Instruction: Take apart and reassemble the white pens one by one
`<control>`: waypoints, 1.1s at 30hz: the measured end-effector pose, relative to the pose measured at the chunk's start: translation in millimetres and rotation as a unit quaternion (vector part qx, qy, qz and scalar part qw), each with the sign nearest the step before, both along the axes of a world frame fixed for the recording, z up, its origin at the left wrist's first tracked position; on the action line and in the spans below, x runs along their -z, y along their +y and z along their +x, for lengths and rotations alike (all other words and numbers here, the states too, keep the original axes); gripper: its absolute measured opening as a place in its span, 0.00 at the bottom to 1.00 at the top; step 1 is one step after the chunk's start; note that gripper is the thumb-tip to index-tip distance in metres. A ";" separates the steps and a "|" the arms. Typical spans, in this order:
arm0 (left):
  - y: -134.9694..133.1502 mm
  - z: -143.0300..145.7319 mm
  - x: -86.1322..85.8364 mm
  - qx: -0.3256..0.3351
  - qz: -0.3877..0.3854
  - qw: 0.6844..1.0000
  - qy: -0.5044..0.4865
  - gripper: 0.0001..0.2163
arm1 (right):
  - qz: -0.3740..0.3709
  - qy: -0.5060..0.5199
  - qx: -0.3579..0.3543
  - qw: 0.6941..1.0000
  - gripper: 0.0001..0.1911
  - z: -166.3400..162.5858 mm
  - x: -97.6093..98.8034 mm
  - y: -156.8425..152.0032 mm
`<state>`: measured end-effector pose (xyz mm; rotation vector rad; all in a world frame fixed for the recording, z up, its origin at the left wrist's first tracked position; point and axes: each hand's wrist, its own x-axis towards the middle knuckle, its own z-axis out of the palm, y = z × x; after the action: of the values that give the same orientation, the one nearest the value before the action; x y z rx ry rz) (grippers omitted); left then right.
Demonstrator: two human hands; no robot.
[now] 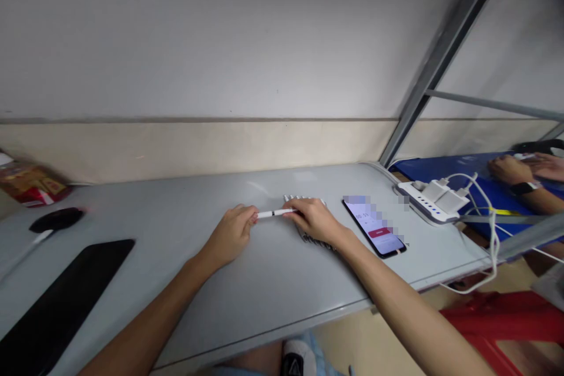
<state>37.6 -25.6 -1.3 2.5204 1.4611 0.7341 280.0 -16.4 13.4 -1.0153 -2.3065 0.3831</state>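
Observation:
A thin white pen (275, 212) with a dark band lies level just above the grey table (264, 282), held at both ends. My left hand (231, 234) pinches its left end with closed fingers. My right hand (314, 220) grips its right end, fingers curled. Under and behind my right hand lies a row of several more white pens (304, 198). To the right of that hand a phone (374, 227) lies flat with its screen lit.
A white power strip (429, 202) with plugged chargers and cables sits at the table's right end. A black flat slab (61, 299), a dark mouse-like object (55, 220) and a red packet (30, 185) lie at left. Another person's hands (524, 173) rest on a blue surface beyond.

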 end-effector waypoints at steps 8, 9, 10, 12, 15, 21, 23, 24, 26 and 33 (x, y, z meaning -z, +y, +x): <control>-0.7 -1.1 -3.1 0.001 0.042 0.999 -0.009 0.11 | -0.086 0.057 0.012 0.995 0.17 -7.7 2.8 -0.8; -0.9 -0.7 -3.9 0.012 0.032 0.999 -0.017 0.11 | -0.127 0.115 0.007 0.985 0.16 -8.6 2.4 0.1; -1.3 -0.2 -4.8 0.020 0.023 0.999 -0.023 0.11 | -0.170 0.185 0.000 0.968 0.16 -9.3 1.6 1.5; -2.2 0.8 -6.3 0.027 0.007 0.999 -0.027 0.12 | -0.251 0.349 -0.025 0.903 0.14 -9.2 -1.1 5.6; -2.9 1.3 -6.3 0.020 -0.010 0.999 -0.027 0.13 | -0.350 0.563 -0.075 0.745 0.12 -2.1 -6.3 13.7; -1.0 0.1 -3.1 -0.013 -0.008 1.000 -0.014 0.14 | -0.426 0.675 -0.117 0.591 0.10 20.9 -10.1 23.3; -0.8 0.3 -3.1 -0.020 -0.007 1.000 -0.009 0.14 | -0.417 0.668 -0.111 0.606 0.14 23.0 -9.8 23.2; -0.7 0.4 -3.1 -0.021 -0.007 1.000 -0.007 0.14 | -0.413 0.662 -0.104 0.616 0.15 23.0 -9.6 23.0; -0.9 0.8 -3.1 -0.019 -0.010 1.000 -0.005 0.14 | -0.411 0.650 -0.086 0.634 0.15 22.5 -9.3 22.8; -1.6 0.8 -2.9 -0.022 -0.009 1.000 0.007 0.13 | -0.402 0.641 -0.077 0.649 0.17 24.2 -9.4 25.1</control>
<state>38.3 -27.3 1.6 2.4931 1.5238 0.7090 304.2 8.8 22.8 -0.4819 -0.8100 1.6548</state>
